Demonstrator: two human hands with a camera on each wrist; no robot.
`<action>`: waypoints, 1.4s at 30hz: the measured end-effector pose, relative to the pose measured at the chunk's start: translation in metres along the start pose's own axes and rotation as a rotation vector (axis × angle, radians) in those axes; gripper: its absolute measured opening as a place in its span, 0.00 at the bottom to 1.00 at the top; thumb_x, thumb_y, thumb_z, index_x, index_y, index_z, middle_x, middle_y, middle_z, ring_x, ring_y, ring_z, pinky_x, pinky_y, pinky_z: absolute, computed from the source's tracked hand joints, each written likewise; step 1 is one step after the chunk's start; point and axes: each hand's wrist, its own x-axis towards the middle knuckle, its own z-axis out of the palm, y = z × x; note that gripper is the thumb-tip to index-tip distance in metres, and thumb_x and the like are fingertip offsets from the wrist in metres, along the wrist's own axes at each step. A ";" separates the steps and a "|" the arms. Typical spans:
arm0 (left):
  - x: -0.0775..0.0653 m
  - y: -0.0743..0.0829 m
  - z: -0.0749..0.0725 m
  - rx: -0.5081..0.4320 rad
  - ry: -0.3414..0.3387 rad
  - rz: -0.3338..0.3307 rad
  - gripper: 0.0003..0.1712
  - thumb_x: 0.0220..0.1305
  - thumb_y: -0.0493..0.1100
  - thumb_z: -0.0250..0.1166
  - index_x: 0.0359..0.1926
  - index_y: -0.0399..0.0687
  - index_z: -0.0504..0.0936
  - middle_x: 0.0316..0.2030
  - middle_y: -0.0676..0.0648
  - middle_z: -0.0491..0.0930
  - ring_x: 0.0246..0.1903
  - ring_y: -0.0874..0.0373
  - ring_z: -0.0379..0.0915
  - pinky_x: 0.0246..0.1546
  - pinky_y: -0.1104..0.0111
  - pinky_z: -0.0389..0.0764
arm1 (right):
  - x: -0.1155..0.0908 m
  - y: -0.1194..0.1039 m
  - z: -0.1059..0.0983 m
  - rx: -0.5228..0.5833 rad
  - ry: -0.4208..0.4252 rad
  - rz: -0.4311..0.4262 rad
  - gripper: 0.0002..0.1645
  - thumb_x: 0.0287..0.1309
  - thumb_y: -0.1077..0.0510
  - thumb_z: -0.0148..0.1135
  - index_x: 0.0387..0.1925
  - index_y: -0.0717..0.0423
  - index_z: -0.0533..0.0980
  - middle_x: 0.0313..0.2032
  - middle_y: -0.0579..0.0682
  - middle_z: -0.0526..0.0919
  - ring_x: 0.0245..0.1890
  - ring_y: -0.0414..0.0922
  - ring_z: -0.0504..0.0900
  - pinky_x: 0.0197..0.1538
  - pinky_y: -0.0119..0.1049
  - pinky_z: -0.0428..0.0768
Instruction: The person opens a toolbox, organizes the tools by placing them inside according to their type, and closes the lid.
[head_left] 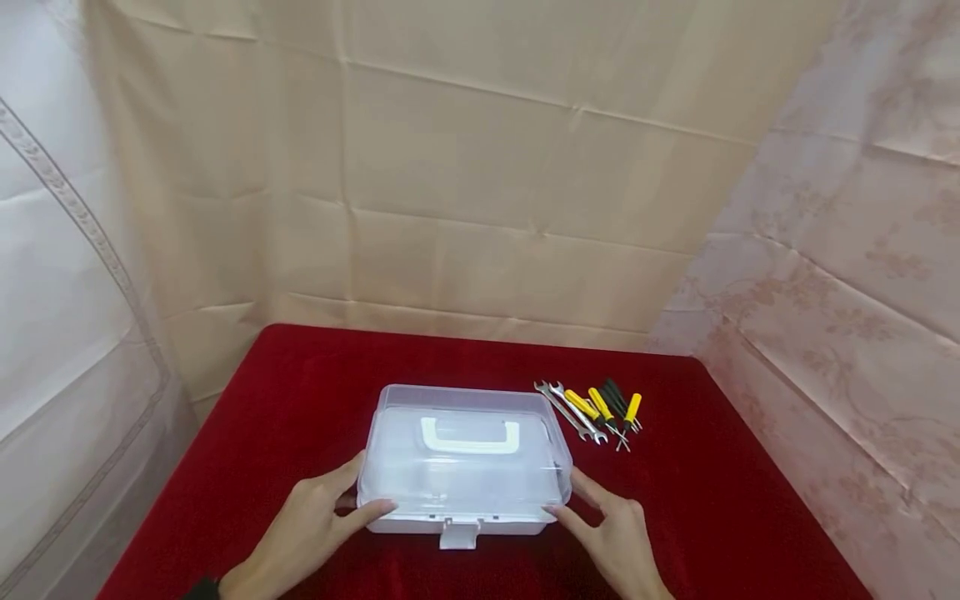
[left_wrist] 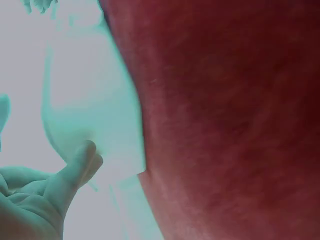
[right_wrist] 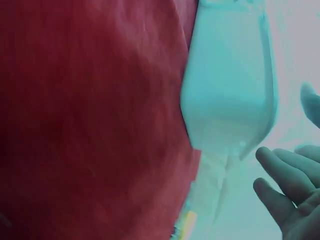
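A translucent plastic toolbox (head_left: 465, 421) with a white carry handle (head_left: 469, 443) has its lid down over a white base. Its front latch (head_left: 459, 536) sticks out toward me. At the front left corner is my left hand (head_left: 307, 525), thumb over the lid's front edge and other fingers beside the end. In the left wrist view the fingertips (left_wrist: 87, 150) overlap the box corner and the thumb stands apart. My right hand (head_left: 611, 533) mirrors it at the front right corner; in the right wrist view its straight, spread fingers (right_wrist: 280, 175) stand just off the box.
Right of the toolbox lie two wrenches (head_left: 558, 410), several yellow-handled screwdrivers (head_left: 602, 403) and black-handled tools (head_left: 613, 392). A red cloth (head_left: 300, 400) covers the table. Beige curtain (head_left: 450, 208) hangs behind, and pale drapes (head_left: 862, 250) close in the sides.
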 end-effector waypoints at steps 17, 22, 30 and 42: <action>-0.002 -0.003 -0.006 0.032 -0.072 -0.104 0.39 0.52 0.50 0.81 0.65 0.47 0.81 0.59 0.47 0.83 0.54 0.53 0.82 0.50 0.60 0.83 | 0.076 0.000 -0.012 0.081 0.299 -0.391 0.21 0.41 0.68 0.83 0.41 0.60 0.86 0.38 0.53 0.91 0.32 0.45 0.88 0.44 0.16 0.75; -0.005 -0.003 -0.005 0.027 -0.063 -0.106 0.38 0.52 0.49 0.81 0.64 0.44 0.82 0.58 0.44 0.83 0.52 0.52 0.83 0.47 0.63 0.84 | 0.113 0.004 -0.008 0.252 0.265 -0.311 0.11 0.57 0.67 0.75 0.42 0.58 0.86 0.39 0.52 0.91 0.37 0.43 0.90 0.38 0.21 0.80; -0.004 -0.001 0.000 0.020 -0.068 -0.042 0.39 0.54 0.50 0.80 0.65 0.43 0.80 0.60 0.42 0.82 0.55 0.52 0.82 0.48 0.62 0.84 | 0.155 0.015 -0.001 0.416 0.031 0.004 0.23 0.68 0.45 0.67 0.57 0.52 0.83 0.50 0.52 0.88 0.49 0.48 0.88 0.53 0.29 0.80; -0.001 0.004 0.009 0.030 -0.147 -0.035 0.41 0.54 0.57 0.78 0.64 0.40 0.80 0.58 0.40 0.82 0.56 0.47 0.81 0.50 0.57 0.82 | 0.152 0.052 0.006 0.578 -0.385 0.278 0.41 0.74 0.30 0.48 0.76 0.50 0.66 0.72 0.55 0.70 0.70 0.60 0.71 0.66 0.56 0.69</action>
